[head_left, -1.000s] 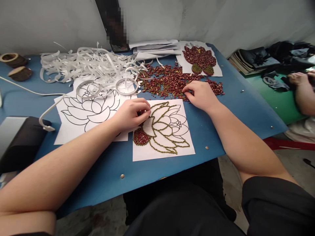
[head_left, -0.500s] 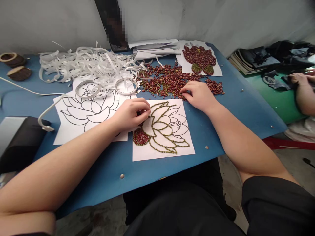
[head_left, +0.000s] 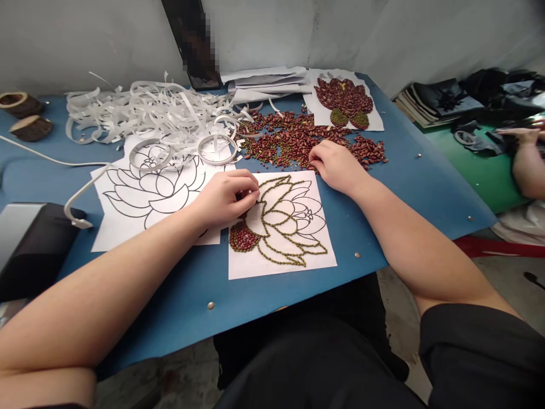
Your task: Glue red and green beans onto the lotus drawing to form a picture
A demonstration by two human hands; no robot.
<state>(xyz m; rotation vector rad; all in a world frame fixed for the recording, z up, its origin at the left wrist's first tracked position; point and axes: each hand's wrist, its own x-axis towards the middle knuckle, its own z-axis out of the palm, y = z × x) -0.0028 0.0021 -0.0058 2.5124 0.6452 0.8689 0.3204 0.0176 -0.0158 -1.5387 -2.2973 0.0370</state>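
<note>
A white sheet with a lotus drawing [head_left: 281, 267] lies before me, several of its lines covered with green beans. Red beans [head_left: 244, 236] fill a rounded shape at its left side. My left hand [head_left: 227, 196] rests over the sheet's upper left edge, fingers curled toward the thumb; whatever they hold is hidden. Beyond the sheet, my right hand [head_left: 336, 166] is at the near edge of a loose pile of red and green beans [head_left: 293, 136]. Its thumb and fingers are pinched together, and I cannot make out what is between them.
A printed lotus sheet [head_left: 128, 227] lies left, with two tape rings [head_left: 218, 162] on it. Paper strips [head_left: 140, 108], a bean-covered lotus picture [head_left: 344, 102] and folded paper [head_left: 268, 82] are behind. A cable [head_left: 85, 190] and dark box [head_left: 38, 244] stand left. Another person's hand [head_left: 525, 136] shows right.
My right hand's fingers have drawn closer together and shifted slightly left at the bean pile. My left hand stays nearly where it was. The other person's hand at far right has changed its pose.
</note>
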